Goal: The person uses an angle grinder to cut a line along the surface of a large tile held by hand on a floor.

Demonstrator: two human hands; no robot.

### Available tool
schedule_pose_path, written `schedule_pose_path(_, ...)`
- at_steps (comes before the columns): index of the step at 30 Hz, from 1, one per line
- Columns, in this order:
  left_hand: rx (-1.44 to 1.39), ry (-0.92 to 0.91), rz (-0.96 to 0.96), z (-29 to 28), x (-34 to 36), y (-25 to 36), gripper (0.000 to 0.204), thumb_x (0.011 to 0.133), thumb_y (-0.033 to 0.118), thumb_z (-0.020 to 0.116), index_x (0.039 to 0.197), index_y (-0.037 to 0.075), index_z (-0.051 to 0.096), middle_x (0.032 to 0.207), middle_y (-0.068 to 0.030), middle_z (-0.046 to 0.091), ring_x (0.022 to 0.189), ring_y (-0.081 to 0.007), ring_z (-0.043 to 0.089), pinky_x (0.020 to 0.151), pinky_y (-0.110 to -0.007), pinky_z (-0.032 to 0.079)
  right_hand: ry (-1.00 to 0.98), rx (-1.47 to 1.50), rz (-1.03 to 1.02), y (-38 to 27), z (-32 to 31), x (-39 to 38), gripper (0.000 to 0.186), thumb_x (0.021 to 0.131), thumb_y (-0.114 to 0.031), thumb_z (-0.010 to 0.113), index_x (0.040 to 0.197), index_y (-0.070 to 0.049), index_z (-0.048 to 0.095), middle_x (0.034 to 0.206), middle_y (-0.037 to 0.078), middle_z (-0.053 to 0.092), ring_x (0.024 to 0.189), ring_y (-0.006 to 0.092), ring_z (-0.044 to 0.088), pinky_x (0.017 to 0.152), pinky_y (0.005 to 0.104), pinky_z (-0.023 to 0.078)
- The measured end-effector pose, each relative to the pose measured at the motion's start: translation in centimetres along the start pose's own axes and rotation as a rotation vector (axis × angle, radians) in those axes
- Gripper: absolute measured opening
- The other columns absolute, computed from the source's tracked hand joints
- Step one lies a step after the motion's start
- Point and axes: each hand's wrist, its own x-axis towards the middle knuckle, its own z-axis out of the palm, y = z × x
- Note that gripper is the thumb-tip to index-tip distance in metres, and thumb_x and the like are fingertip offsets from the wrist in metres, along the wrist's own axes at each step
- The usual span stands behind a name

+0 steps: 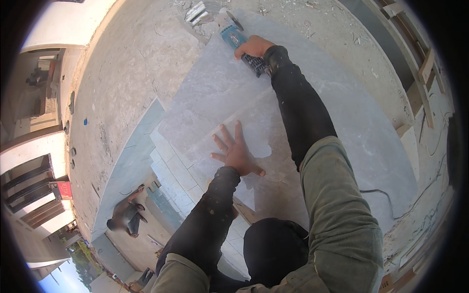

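A large grey tile slab (337, 112) lies flat before me. At its far edge my right hand (255, 47) is wrapped round a teal and black angle grinder (233, 36). The grinder's round disc (234, 20) sits by the slab's far end; whether it touches the slab I cannot tell. My left hand (238, 152) rests on the slab, palm down, with fingers spread. Around that hand is a pale dusty patch with a darker bare area (281, 166) beside it.
Pale scraps (196, 12) lie on the rough floor beyond the slab. A black cord (386, 193) crosses its right side. Timber pieces (427, 73) stand at the right. At the lower left a co-worker (128, 215) crouches near laid light tiles (171, 163). A red sign (63, 189) stands farther left.
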Motion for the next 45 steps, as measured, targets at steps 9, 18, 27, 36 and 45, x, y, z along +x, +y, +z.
schedule_pose_path(9, -0.008, 0.007, 0.006, -0.4, -0.2, 0.3, 0.184, 0.032, 0.034, 0.11, 0.171, 0.024, -0.011, 0.171, -0.0343, -0.025, 0.154, -0.0633, -0.023, 0.109, -0.09, 0.003, 0.071, 0.018, -0.052, 0.2, 0.2, -0.4, 0.063, 0.062, -0.038, 0.086, 0.1, 0.012, 0.076, 0.094, 0.021, 0.075, 0.076, 0.0308, 0.07, 0.068, 0.0397, 0.053)
schedule_pose_path(18, -0.001, 0.031, 0.006, -0.7, -0.6, 0.4, 0.178, 0.035, 0.031, 0.108, 0.172, 0.02, -0.005, 0.173, -0.0342, -0.017, 0.157, -0.062, -0.016, 0.11, -0.09, 0.003, 0.054, 0.051, -0.056, 1.0, 0.6, -1.4, 0.063, 0.063, -0.037, 0.088, 0.098, 0.013, 0.076, 0.093, 0.021, 0.074, 0.076, 0.0298, 0.069, 0.069, 0.0394, 0.053)
schedule_pose_path(27, 0.005, 0.027, -0.005, -0.9, -0.7, 0.4, 0.179, 0.035, 0.03, 0.109, 0.172, 0.02, -0.007, 0.173, -0.0334, -0.017, 0.157, -0.0606, -0.017, 0.112, -0.088, 0.003, 0.016, 0.028, -0.028, 1.7, 0.6, -3.0, 0.07, 0.064, -0.034, 0.088, 0.116, 0.012, 0.074, 0.11, 0.026, 0.075, 0.094, 0.0358, 0.074, 0.082, 0.0408, 0.057)
schedule_pose_path(36, 0.002, 0.03, 0.005, -0.6, -0.6, 0.3, 0.179, 0.035, 0.031, 0.108, 0.172, 0.02, -0.007, 0.173, -0.0347, -0.017, 0.157, -0.061, -0.017, 0.111, -0.089, 0.003, 0.036, 0.07, -0.046, 1.6, 0.3, -2.4, 0.068, 0.062, -0.035, 0.088, 0.104, 0.016, 0.074, 0.096, 0.024, 0.074, 0.078, 0.0322, 0.071, 0.07, 0.0399, 0.054)
schedule_pose_path(45, 0.003, 0.008, 0.007, -0.3, 0.0, 0.0, 0.186, 0.031, 0.037, 0.111, 0.171, 0.024, -0.012, 0.17, -0.0349, -0.026, 0.154, -0.0632, -0.023, 0.109, -0.09, 0.002, 0.037, 0.024, -0.015, 0.4, 0.0, -0.6, 0.064, 0.061, -0.04, 0.086, 0.101, 0.009, 0.078, 0.096, 0.02, 0.075, 0.077, 0.0318, 0.07, 0.069, 0.0396, 0.053)
